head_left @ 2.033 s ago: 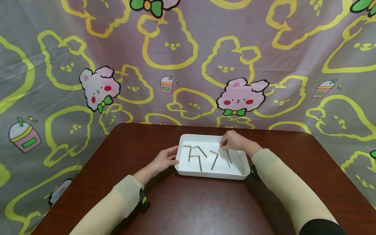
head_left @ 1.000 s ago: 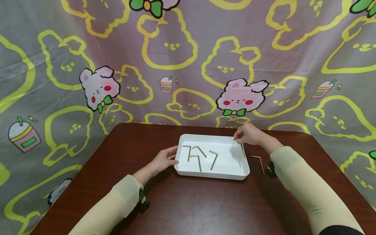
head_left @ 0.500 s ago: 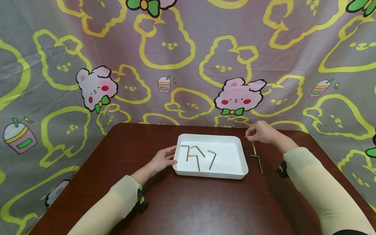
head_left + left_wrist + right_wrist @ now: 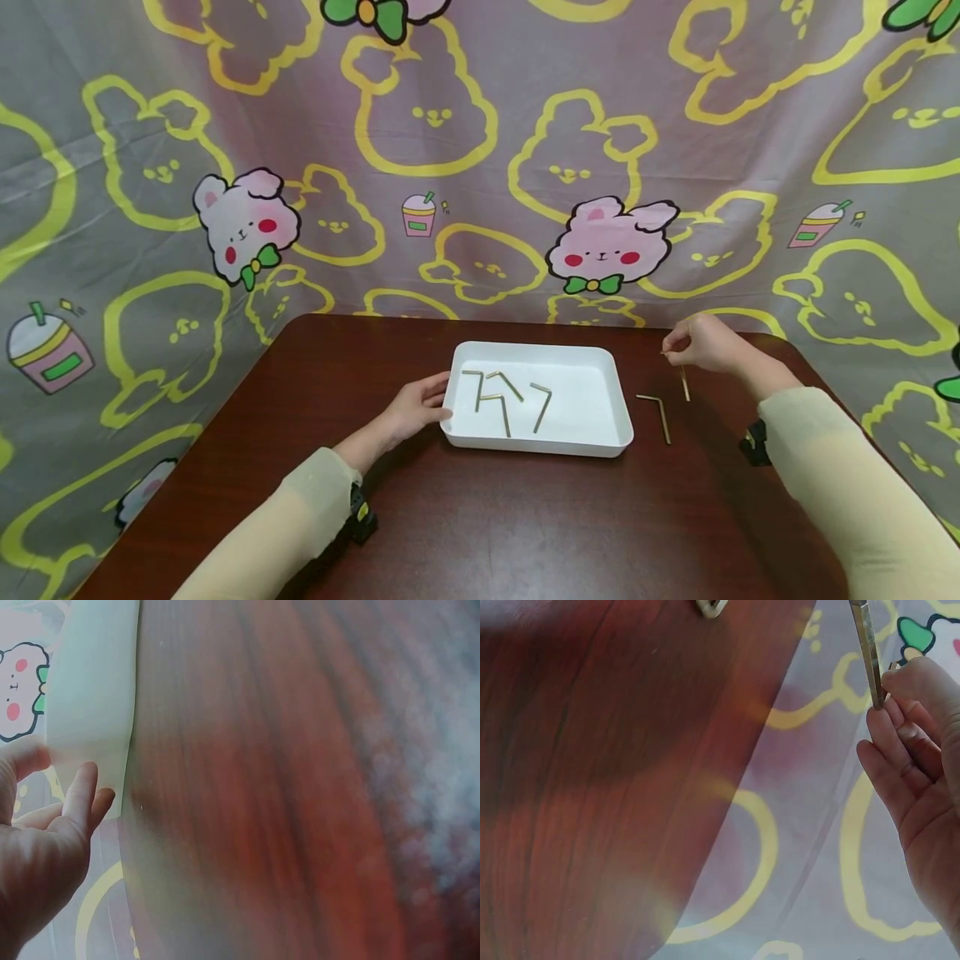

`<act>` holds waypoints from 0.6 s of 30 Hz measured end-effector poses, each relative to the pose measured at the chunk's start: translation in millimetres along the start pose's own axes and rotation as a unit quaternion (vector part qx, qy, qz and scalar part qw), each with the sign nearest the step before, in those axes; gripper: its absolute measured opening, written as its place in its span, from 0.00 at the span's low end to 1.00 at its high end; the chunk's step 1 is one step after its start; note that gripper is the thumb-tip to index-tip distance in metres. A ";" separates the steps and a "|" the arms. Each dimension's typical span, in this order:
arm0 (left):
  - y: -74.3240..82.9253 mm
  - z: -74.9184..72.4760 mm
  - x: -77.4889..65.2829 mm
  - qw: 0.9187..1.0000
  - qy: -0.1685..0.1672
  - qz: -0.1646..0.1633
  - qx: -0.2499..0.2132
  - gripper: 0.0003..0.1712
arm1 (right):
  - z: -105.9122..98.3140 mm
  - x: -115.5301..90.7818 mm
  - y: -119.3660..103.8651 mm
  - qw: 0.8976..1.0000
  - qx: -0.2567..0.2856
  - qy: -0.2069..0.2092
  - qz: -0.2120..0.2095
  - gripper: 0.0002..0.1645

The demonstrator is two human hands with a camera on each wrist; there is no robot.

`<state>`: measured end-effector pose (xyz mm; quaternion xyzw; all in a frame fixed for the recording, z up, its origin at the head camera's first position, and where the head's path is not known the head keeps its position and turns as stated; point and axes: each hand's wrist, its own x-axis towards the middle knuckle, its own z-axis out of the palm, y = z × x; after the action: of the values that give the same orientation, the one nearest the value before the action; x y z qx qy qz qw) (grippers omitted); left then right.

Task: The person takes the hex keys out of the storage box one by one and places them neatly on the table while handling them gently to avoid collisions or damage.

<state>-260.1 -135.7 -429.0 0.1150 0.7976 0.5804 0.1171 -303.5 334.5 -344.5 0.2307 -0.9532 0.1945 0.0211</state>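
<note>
In the head view, my left hand [image 4: 408, 412] rests against the left wall of a white rectangular tray [image 4: 585, 400], its fingers and thumb fairly straight; the left wrist view shows them at the tray wall [image 4: 94, 690]. Several brass-coloured L-shaped hex keys [image 4: 543, 408] lie in the tray's left and middle part. To the right of the tray, above the table, my right hand [image 4: 708, 343] pinches another hex key [image 4: 685, 385] near its bend, with the long arm hanging down. The right wrist view shows that hex key [image 4: 865, 649] between thumb and fingertips.
One hex key [image 4: 663, 421] lies on the dark brown wooden table [image 4: 525, 525], just right of the tray. A patterned cloth [image 4: 480, 200] hangs behind and beside the table. Straps with small black devices [image 4: 363, 512] are on both wrists.
My right hand has carried a hex key out of the tray, over its right wall, and on to the right past the hex key lying on the table. My left hand stays at the tray.
</note>
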 end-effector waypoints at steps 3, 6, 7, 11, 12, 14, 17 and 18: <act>-0.6 -0.1 -0.5 1.000 0.001 0.001 -0.001 0.39 | 1.8 -3.6 6.6 1.000 -0.007 0.007 0.000 0.05; 0.0 1.6 0.9 1.000 -0.001 0.004 0.000 0.38 | 2.5 -8.9 13.0 1.000 -0.015 0.016 0.002 0.05; 0.4 1.9 1.2 1.000 -0.001 0.002 -0.002 0.39 | 2.9 -10.4 14.8 1.000 -0.015 0.016 0.005 0.06; 1.1 2.3 1.3 1.000 -0.004 0.000 -0.004 0.39 | 5.0 -15.2 20.1 1.000 -0.012 0.011 0.018 0.05; 1.2 2.0 1.1 1.000 -0.003 -0.002 -0.004 0.39 | 5.9 -15.9 21.2 1.000 -0.010 0.010 0.019 0.05; 1.6 1.2 0.2 1.000 -0.002 -0.004 -0.004 0.39 | 7.5 -16.9 22.6 1.000 -0.008 0.009 0.015 0.04; 1.9 0.2 -0.2 1.000 0.000 -0.007 -0.006 0.39 | 9.9 -17.4 24.4 1.000 -0.005 0.006 0.013 0.03; 1.8 0.1 -0.1 1.000 -0.002 -0.006 -0.005 0.39 | 10.6 -17.5 25.3 1.000 -0.004 0.003 0.015 0.03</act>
<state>-259.8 -135.2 -427.3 0.1107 0.7954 0.5830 0.1228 -298.7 358.7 -365.8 0.2158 -0.9571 0.1922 0.0222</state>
